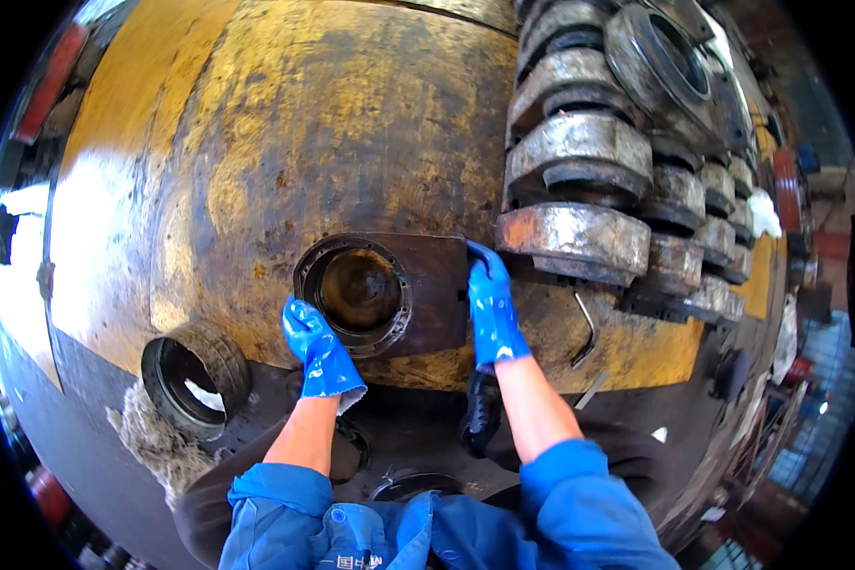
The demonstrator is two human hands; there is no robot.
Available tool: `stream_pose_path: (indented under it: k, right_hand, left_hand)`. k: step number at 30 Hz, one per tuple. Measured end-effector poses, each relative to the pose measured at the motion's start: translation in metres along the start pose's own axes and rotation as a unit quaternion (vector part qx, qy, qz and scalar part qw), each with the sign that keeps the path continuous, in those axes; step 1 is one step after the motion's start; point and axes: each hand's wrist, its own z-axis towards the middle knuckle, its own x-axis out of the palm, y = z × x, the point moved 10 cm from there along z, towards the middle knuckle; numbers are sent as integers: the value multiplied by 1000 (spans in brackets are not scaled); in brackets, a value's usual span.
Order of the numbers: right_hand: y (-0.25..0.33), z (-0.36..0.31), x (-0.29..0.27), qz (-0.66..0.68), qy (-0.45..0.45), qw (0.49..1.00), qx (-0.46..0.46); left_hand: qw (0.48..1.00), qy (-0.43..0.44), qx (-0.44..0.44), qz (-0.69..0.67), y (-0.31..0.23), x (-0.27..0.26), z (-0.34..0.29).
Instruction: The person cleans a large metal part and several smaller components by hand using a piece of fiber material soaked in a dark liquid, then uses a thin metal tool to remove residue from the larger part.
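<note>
Blue sleeves lead to your gloved hands: your left hand (319, 347) rests open against the round flange (355, 293), your right hand (491, 306) grips the rusty plate (442, 285) edge. Probably heavy, stiff, greasy; hold its edges.

Rusty yellow drum (285, 123), cutter rings (570, 237) mounted

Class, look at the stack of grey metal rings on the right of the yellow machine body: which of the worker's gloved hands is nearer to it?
Right. The right hand grips the brown plate's edge just below the stack of rings; the left hand rests at the round opening's lower left rim, farther away.
</note>
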Motion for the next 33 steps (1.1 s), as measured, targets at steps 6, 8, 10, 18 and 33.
stream_pose_path:
  k: [6, 8, 10, 18, 33]
  right_hand:
    - [155, -43, 39, -229, -90, 909, -337]
    - [159, -24, 66, -356, -39, 872, -333]
    - [153, -13, 65, -354, -27, 879, -319]
    - [114, 44, 51, -146, 40, 988, -19]
    - [-85, 13, 1, 262, 105, 919, 276]
  left_hand:
    - [1000, -22, -1, 4, -14, -6, -2]
    - [998, -32, -36, -32, -3, -7, -7]
    - [999, -36, -7, 3, -6, -5, -7]
    - [998, -48, -38, -27, -14, -18, 2]
    - [996, -17, -59, -59, -22, -11, -4]
